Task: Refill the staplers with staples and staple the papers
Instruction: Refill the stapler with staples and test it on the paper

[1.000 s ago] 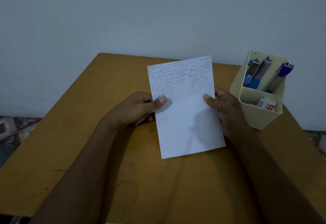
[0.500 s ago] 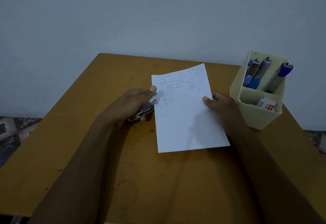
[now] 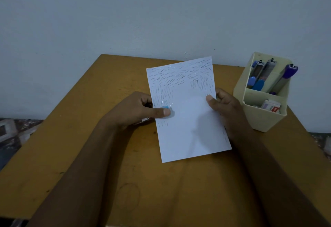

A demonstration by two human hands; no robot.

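Table (image 3: 86, 155) open leftward; left hand (image 3: 132, 110) clamps stapler (image 3: 165, 107) on paper (image 3: 189, 123), left edge.

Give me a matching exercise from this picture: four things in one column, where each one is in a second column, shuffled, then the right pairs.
1 paper
2 blue-tipped stapler
3 red-and-white box
4 cream organizer

A in the organizer's front compartment
B on the table's right side
C in the left hand, at the paper's left edge
D right edge pinched by the right hand

Pairs: 1-D, 2-C, 3-A, 4-B
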